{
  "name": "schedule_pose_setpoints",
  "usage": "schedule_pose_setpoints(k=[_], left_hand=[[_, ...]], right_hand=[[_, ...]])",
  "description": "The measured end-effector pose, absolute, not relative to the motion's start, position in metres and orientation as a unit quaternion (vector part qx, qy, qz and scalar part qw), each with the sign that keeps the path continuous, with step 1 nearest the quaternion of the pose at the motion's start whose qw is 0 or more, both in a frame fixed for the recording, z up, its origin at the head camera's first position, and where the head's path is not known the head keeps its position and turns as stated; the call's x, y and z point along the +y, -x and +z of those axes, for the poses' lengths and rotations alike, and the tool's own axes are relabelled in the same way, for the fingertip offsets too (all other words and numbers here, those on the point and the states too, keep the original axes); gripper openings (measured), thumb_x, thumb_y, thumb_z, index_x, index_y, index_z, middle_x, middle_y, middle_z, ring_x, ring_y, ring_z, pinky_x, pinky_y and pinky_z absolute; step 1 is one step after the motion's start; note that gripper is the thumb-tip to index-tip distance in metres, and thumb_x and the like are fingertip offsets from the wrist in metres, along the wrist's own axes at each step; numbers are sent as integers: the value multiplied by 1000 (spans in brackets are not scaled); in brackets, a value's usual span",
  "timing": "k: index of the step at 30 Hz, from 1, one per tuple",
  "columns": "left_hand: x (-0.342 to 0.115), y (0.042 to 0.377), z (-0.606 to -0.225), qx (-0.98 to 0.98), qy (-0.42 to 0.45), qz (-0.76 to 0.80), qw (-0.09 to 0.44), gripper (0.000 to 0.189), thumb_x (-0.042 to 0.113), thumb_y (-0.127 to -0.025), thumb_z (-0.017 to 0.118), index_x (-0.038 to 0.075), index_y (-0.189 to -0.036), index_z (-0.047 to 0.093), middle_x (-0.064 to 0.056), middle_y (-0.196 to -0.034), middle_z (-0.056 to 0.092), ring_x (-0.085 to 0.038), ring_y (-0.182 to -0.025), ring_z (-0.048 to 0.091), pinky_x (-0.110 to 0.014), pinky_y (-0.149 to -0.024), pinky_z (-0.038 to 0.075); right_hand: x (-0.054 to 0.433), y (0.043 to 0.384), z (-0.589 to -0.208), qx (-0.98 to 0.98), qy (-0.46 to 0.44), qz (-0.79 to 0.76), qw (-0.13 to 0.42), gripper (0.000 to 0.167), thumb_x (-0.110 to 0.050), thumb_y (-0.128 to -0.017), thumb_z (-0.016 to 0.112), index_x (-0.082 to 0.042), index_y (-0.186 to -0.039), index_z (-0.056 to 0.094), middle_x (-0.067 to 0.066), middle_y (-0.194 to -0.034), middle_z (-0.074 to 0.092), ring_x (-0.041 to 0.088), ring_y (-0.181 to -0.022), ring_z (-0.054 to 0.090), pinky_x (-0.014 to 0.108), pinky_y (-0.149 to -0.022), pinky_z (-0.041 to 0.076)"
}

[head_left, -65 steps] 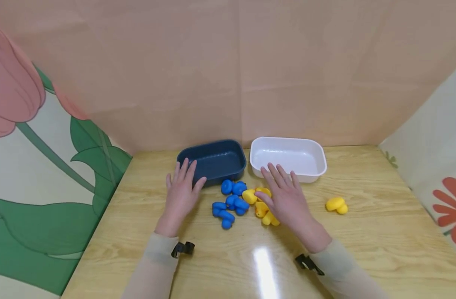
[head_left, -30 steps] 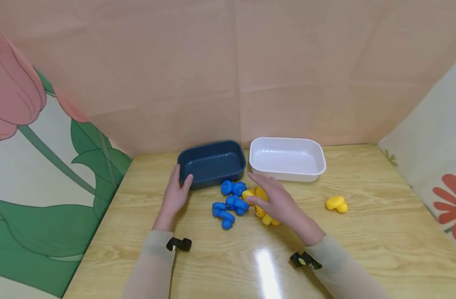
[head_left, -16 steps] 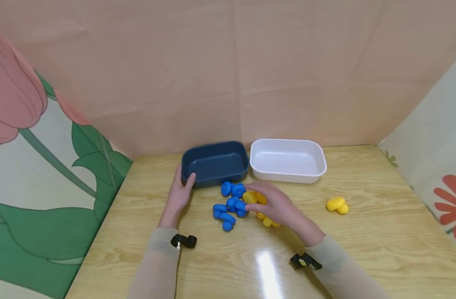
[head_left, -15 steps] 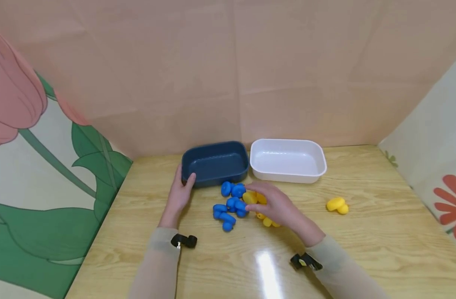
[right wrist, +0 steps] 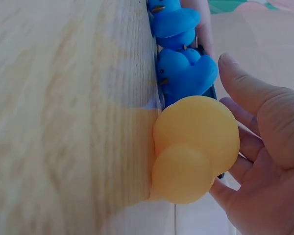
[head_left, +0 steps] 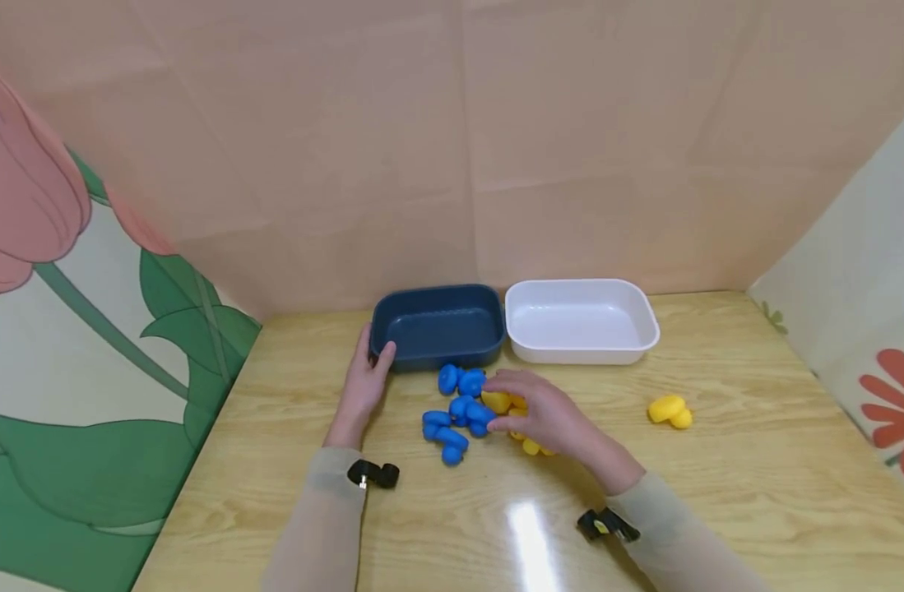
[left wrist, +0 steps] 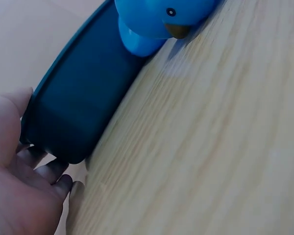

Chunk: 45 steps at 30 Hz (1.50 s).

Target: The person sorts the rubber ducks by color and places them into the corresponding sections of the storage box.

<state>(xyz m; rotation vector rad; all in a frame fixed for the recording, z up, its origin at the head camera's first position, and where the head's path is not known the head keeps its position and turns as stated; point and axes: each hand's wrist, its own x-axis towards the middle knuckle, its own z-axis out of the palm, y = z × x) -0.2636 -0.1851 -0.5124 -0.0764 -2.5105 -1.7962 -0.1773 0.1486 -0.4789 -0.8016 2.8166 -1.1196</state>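
Note:
My left hand (head_left: 363, 388) grips the left front corner of a dark blue tray (head_left: 452, 359), thumb on the near wall and fingers round the end. In the left wrist view, fingertips curl under that end, and a blue rubber duck (left wrist: 152, 19) sits against the tray. My right hand (head_left: 546, 415) arches over several yellow ducks (head_left: 496, 401), partly hiding them. Its thumb and fingers are spread apart, pointing toward the blue ducks (head_left: 472, 414) left of it. The right wrist view has a yellow duck (right wrist: 198, 129) in front of the palm, with nothing pinched.
A white tray (head_left: 581, 356) stands right beside the dark blue one, at the back by the pink cloth backdrop (head_left: 348, 164). One yellow duck (head_left: 668, 409) lies apart on the right of the wooden table (head_left: 733, 493).
My left hand has come down onto the dark blue tray and slid it right against the white tray, which has shifted slightly right. My right hand has turned and lowered over the ducks.

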Motion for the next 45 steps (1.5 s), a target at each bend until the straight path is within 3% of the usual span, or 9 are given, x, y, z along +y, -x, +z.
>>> schedule_pose_setpoints(k=[15,28,37,45], left_hand=[[-181,268,-521,-804,34,-593,31,75,40,-119,53,17,-179,16,-6,-183,18,-26,-168,17,-47,-135,20],[-181,267,-522,-794,38,-605,41,78,47,-117,54,17,-179,17,-4,-183,19,-25,-168,19,-46,-134,21],[-181,270,-524,-790,44,-610,43,74,39,-118,54,15,-179,18,-5,-183,20,-26,-167,21,-46,-134,21],[-181,267,-524,-798,40,-599,46,78,48,-117,53,18,-179,18,-5,-183,21,-25,-167,21,-45,-134,22]], right_hand=[[144,179,-484,903,270,-335,-8,45,-27,-91,94,-6,-129,81,11,-150,68,40,-150,51,65,-124,38],[141,183,-489,905,268,-331,-15,32,-25,-90,95,-9,-117,86,12,-148,69,41,-155,46,64,-131,21],[143,183,-492,905,251,-343,-36,21,-19,-93,92,-11,-112,87,11,-145,70,41,-154,46,63,-131,23],[141,179,-484,902,241,-355,-47,21,-21,-99,87,-11,-117,86,11,-143,72,41,-152,49,65,-129,29]])
